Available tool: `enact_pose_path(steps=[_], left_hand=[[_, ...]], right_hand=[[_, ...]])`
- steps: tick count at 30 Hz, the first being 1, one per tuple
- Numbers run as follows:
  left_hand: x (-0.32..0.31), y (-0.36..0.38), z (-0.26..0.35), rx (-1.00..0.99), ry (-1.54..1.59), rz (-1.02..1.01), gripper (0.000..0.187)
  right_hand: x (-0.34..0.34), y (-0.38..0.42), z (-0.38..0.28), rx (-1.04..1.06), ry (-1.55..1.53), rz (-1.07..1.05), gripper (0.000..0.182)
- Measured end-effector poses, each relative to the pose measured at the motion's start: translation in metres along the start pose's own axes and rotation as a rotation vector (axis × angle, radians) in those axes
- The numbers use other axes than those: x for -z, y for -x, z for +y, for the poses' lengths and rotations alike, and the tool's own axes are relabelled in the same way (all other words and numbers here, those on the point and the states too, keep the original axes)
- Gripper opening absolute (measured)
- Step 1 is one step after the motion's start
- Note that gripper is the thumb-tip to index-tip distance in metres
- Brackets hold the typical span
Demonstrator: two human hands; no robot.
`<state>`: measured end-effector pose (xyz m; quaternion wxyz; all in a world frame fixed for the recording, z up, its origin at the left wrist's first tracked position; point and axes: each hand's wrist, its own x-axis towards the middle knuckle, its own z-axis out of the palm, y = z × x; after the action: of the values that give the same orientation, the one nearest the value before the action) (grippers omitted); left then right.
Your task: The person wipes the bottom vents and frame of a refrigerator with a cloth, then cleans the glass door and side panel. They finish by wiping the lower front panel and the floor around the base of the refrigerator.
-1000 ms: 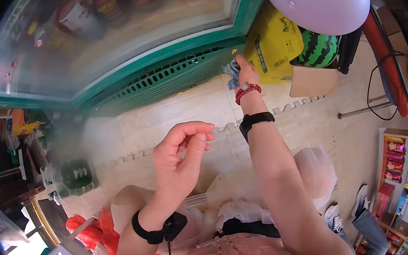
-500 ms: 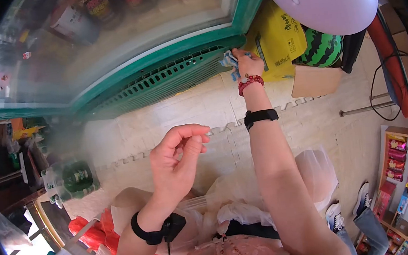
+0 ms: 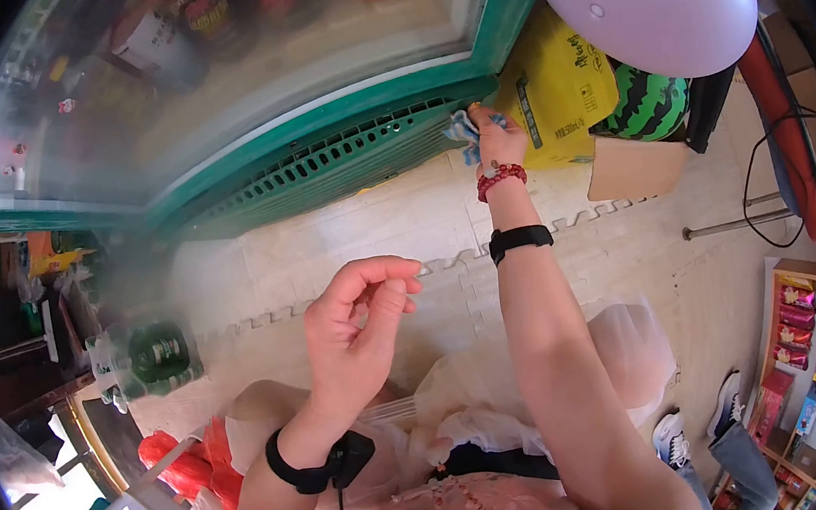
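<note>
The right hand (image 3: 502, 141) pinches a cloth (image 3: 463, 132) at the green grille (image 3: 348, 166). The left hand (image 3: 356, 326) is empty, fingers loosely curled.

I'm looking down at a pale floor (image 3: 315, 235) of mats meeting along a jagged, jigsaw-like seam. A green-framed cabinet (image 3: 304, 138) stands along its far side, a yellow carton (image 3: 556, 97) beside it, green bottles (image 3: 153, 357) left, sneakers (image 3: 668, 437) lower right.

rag (image 3: 463, 134): cloth | vent panel (image 3: 318, 173): matt, plastic-looking | box (image 3: 565, 86): cardboard | lilac dome (image 3: 656, 0): smooth, glossy
</note>
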<state>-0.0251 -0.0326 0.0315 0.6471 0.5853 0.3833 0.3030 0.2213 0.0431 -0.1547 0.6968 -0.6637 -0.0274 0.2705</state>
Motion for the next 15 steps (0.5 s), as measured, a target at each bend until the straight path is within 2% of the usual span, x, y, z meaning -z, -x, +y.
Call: enact_pose_path(steps=[3,10,13,15], left_hand=[[0.001,-0.003,-0.001,0.005,-0.002,-0.001,0.013],[0.003,-0.009,-0.010,0.049,-0.013,-0.038,0.013],[0.005,-0.014,-0.011,0.050,0.001,-0.022,0.013],[0.006,-0.014,-0.011,0.061,0.010,-0.017,0.013]], right_hand=[[0.004,0.004,-0.008,-0.082,-0.125,-0.075,0.020],[0.010,0.000,-0.005,-0.108,-0.140,-0.079,0.024],[0.009,0.000,-0.007,-0.108,-0.291,-0.193,0.024],[0.011,0.003,-0.012,-0.199,-0.270,-0.173,0.020]])
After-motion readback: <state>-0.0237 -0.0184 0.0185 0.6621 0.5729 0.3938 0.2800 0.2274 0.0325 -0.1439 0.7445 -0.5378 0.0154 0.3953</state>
